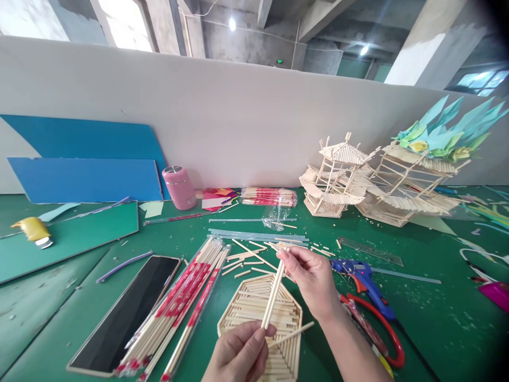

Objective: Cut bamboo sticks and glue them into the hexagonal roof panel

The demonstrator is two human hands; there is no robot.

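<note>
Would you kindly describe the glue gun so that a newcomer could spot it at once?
On the green table, find the right hand gripping pale sticks. Just to its right lies the glue gun, beside a red loop handle. Its blue body and orange trigger set it apart.

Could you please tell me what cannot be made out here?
In the head view:
Lower-left part of the octagonal pale wooden panel: hidden by the bare left hand.
Rest of the glossy magenta object: cut off by the right edge.
Details of the small green lit sign: too small.
</note>
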